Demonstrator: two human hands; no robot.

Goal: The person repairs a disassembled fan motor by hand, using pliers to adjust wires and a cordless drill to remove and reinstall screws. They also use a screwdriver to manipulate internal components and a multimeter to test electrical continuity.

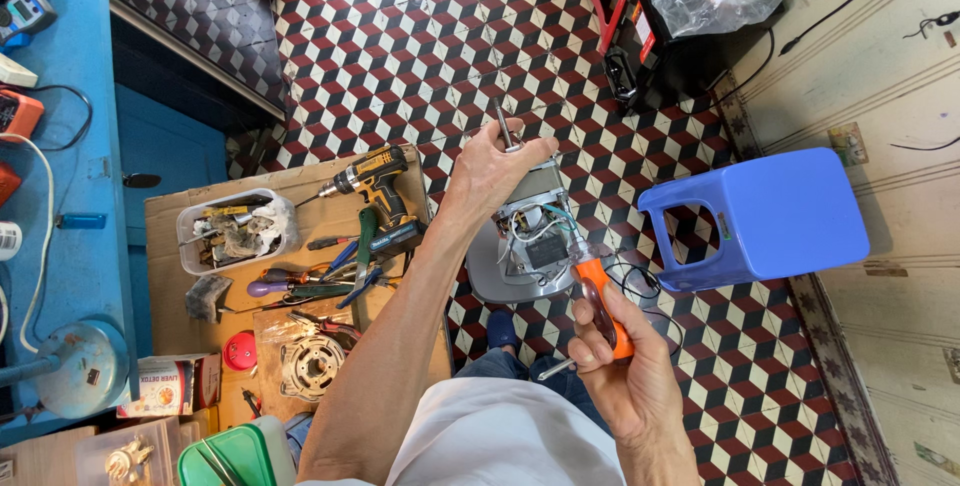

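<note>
Here | motor housing (pixel 528 236) between hands | right hand (pixel 620 366) holds screwdriver (pixel 600 296)

Left hand (pixel 497 168) grips top of opened grey appliance housing (pixel 520 246), metal shaft (pixel 503 126) poking past fingers at 12 o'clock. Right hand (pixel 620 366) holds orange-handled screwdriver (pixel 600 296), tip in the wiring. Blue plastic stool (pixel 770 216) on its side at 3 o'clock. Cardboard sheet (pixel 200 316) at 9 o'clock carries yellow cordless drill (pixel 375 186), clear tub of parts (pixel 235 231), loose pliers (pixel 350 276). Patterned tile floor (pixel 420 36) beneath
</note>
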